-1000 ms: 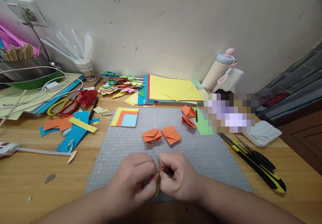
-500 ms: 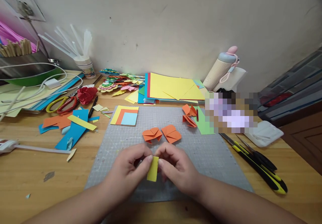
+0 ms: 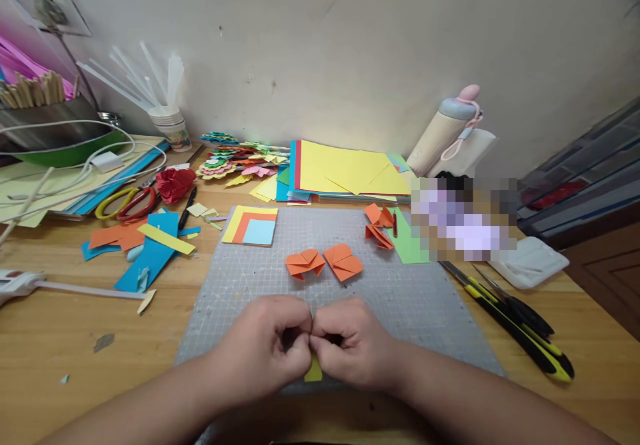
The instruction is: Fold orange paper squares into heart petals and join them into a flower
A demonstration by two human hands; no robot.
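Between my two hands is a small strip of yellow paper (image 3: 313, 370); only its lower end shows below my thumbs. My left hand (image 3: 273, 338) pinches it with thumb and curled fingers. From the other side my right hand (image 3: 350, 342) pinches it too, and the fingertips of both hands meet. The upper part of the strip is hidden by my fingers. Just beyond my hands, two folded orange paper pieces (image 3: 343, 262) lie side by side on the grey cutting mat (image 3: 240, 312).
Square paper sheets (image 3: 260, 232) lie at the mat's left; more orange folded pieces (image 3: 379, 236) sit at its right. A black-yellow cutter (image 3: 530, 345) and black-handled scissors (image 3: 525, 315) lie right. A glue gun (image 3: 20, 285) and paper scraps (image 3: 150, 252) lie left. A paper stack (image 3: 350, 165) stands behind.
Both hands have closed in over the yellow strip, and their fingertips now touch. The strip has shifted slightly down and is mostly covered. The view has tilted a little.
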